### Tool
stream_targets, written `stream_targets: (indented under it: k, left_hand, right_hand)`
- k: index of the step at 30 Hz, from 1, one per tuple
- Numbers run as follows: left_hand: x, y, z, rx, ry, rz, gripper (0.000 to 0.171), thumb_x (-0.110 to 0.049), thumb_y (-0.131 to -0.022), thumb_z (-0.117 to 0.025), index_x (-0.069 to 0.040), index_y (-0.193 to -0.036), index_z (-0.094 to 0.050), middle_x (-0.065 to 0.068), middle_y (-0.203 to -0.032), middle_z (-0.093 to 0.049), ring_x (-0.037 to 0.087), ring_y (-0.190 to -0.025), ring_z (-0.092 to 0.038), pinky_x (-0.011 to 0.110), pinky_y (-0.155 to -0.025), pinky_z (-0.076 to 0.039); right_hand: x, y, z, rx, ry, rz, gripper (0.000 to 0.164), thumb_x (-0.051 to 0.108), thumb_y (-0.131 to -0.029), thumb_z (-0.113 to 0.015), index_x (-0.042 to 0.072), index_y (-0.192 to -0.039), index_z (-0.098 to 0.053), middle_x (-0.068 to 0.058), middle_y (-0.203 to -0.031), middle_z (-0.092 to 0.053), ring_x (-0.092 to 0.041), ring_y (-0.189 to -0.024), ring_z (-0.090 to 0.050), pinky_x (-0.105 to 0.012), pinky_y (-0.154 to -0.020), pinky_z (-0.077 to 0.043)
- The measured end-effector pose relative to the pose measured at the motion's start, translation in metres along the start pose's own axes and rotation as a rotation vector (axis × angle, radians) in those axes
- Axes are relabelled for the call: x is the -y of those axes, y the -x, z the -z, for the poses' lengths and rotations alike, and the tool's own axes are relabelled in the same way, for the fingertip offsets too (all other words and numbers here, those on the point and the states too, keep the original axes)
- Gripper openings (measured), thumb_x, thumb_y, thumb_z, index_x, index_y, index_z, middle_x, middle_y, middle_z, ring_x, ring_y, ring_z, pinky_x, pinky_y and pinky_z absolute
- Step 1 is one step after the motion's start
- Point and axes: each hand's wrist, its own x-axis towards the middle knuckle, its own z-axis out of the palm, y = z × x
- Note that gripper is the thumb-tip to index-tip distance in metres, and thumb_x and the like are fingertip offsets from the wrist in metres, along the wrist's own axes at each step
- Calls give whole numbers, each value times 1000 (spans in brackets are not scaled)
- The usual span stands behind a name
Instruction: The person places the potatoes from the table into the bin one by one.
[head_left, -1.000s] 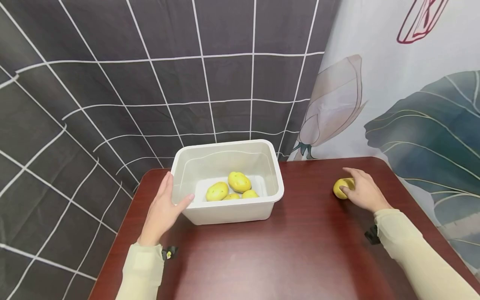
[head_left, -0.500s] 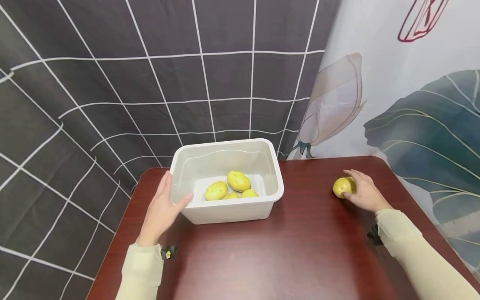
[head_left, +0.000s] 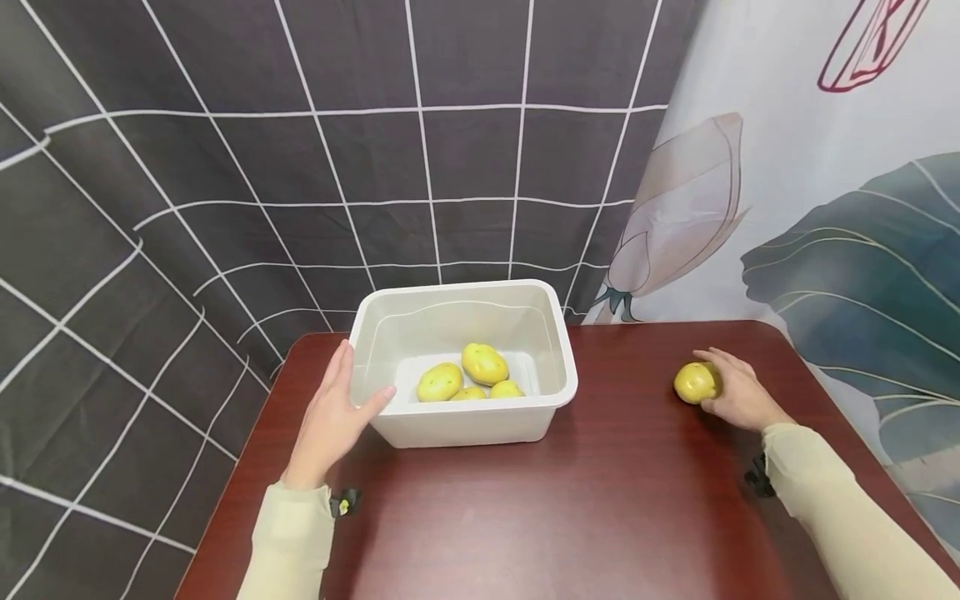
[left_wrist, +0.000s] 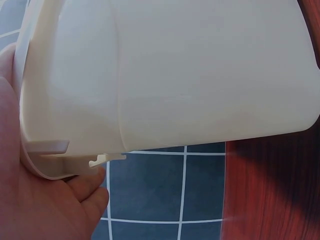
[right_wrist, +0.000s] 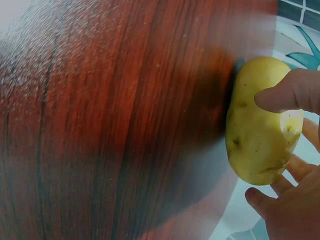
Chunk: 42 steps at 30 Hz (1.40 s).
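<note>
A pale plastic bin stands on the reddish-brown table, its opening tilted toward the head camera. Several yellow potatoes lie on its floor. My left hand holds the bin's front left corner, thumb over the rim and fingers along the outer side. In the left wrist view those fingers reach under the rim. At the table's right, my right hand grips a single potato. The right wrist view has the thumb on one face of this potato and fingers behind it. Whether it touches the table is unclear.
The table top runs between the bin and the right hand. A dark grid-patterned curtain hangs close behind the bin and along the left. A pale floral curtain hangs behind the right end.
The right hand has turned slightly around the potato, so more of the potato shows and less of the thumb. The head view has shifted a little. The left hand stays at the bin's corner.
</note>
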Motion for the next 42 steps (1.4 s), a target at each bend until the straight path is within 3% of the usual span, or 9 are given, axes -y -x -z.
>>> stream_targets:
  k: [11,20,35,42]
  left_hand:
    - [1,0,-1,4,0,7,101,-60,-92,-62,0,-160,-16,11,-167,-15,36,-150,-24,59,-115,-27]
    - [2,0,-1,3,-6,8,102,-61,-92,-62,0,-160,-17,12,-167,-15,35,-150,-24,58,-115,-28]
    - [1,0,-2,-5,-3,-2,102,-61,-92,-63,1,-159,-17,12,-167,-16,34,-150,-24,57,-115,-28]
    - [1,-1,-2,-1,-5,2,102,-62,-91,-62,0,-159,-17,10,-168,-15,33,-150,-24,56,-116,-28]
  right_hand:
    - [-10,4,-5,-19,47,22,81,-3,-69,-73,-13,-141,-37,-46,-142,-29,-65,-128,-24,-75,-101,-19]
    - [-15,7,-8,-80,47,29,75,-3,-71,-78,-14,-136,-41,-40,-133,-43,-58,-120,-38,-72,-96,-30]
    - [-8,10,-3,-54,80,-66,77,8,-77,-79,-15,-140,-39,-40,-132,-43,-57,-119,-41,-73,-97,-33]
    - [-10,12,-5,-82,92,-59,74,10,-78,-79,-14,-138,-42,-39,-131,-46,-56,-118,-43,-71,-95,-34]
